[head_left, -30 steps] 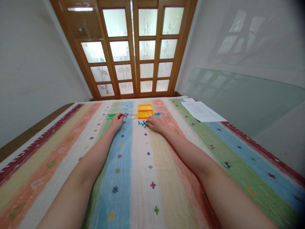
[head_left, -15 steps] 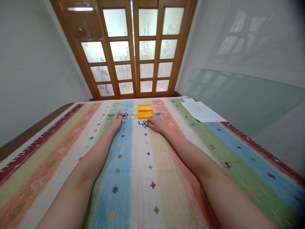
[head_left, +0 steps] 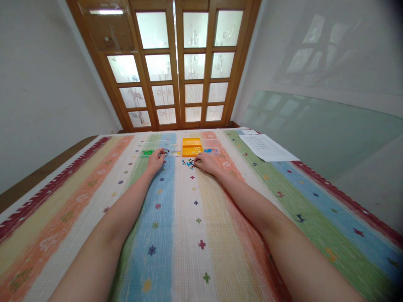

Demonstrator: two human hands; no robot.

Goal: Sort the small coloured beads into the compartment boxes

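My left hand (head_left: 155, 161) is over the near edge of a clear box holding dark red pieces (head_left: 166, 152), fingers bent and drawn together. Whatever is between its fingertips is too small to make out. My right hand (head_left: 205, 161) rests at the right edge of a loose pile of small blue, black and mixed pieces (head_left: 188, 163). Its fingers are curled together too, and their tips hide what they may grip. Behind the pile stands an open orange box (head_left: 192, 141) with some pale pieces in its near part.
Green pieces (head_left: 148, 153) lie in a clear box at the left, yellow pieces (head_left: 176, 153) beside the orange box, blue pieces (head_left: 209, 150) in a clear box at the right. Paper sheets (head_left: 267, 147) lie on the striped tablecloth (head_left: 189, 235). Wooden doors (head_left: 179, 84) stand behind.
My left hand has turned, its fingers swinging to the right and closing over the dark red pieces' box. My right hand has barely shifted at the pile.
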